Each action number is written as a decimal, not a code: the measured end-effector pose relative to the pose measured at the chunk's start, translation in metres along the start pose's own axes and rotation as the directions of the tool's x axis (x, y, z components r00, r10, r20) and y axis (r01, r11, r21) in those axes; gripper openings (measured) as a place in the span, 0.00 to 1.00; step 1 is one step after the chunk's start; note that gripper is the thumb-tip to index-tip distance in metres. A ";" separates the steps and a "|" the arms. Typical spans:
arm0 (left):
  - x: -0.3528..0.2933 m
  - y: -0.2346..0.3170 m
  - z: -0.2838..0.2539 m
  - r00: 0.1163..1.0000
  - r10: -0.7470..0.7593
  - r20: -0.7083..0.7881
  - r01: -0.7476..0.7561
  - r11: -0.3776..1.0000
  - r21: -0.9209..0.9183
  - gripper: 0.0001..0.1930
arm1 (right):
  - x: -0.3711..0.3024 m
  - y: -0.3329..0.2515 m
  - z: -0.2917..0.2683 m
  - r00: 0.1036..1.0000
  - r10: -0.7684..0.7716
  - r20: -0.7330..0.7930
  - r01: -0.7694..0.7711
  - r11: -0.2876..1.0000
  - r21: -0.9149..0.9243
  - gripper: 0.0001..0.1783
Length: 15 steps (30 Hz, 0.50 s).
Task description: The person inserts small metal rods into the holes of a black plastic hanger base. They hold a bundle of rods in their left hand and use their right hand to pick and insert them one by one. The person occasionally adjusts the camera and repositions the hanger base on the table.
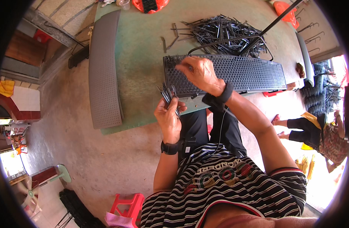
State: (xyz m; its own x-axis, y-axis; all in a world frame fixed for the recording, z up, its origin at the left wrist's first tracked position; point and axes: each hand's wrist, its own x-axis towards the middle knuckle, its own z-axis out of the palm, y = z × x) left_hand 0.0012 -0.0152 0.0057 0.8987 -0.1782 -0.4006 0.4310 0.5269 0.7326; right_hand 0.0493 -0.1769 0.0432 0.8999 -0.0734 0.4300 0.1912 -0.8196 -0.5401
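A long black panel (243,72) full of round holes lies along the near edge of the green table. Over its left end is my right hand (200,72), thumb and fingers pinched together; what they hold, if anything, I cannot make out. Several thin dark pieces stick up from the panel's far left corner beside my fingertips. Just off the panel's near left corner, my left hand (169,114) grips a small bundle of thin black strips (167,93), their ends pointing up. Behind the panel is a big heap of similar black strips (227,34).
Grey perforated sheets (104,72) lie along the table's left edge. A black metal rod frame (271,27) rises behind the panel. Red plastic bags (285,13) are at the far side. A red stool (132,207) stands on the floor near me. Another person (322,131) is at the right.
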 end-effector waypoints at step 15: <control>0.000 -0.011 0.008 1.000 -0.007 0.019 0.006 1.000 0.028 0.06 | -0.002 0.013 -0.010 0.958 0.152 -0.243 -0.064 0.939 0.337 0.07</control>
State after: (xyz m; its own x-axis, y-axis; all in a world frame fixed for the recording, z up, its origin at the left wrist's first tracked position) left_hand -0.0028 -0.0275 0.0019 0.8971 -0.1976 -0.3951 0.4388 0.5022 0.7452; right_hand 0.0460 -0.1937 0.0427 0.7960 -0.3333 0.5054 0.2544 -0.5734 -0.7788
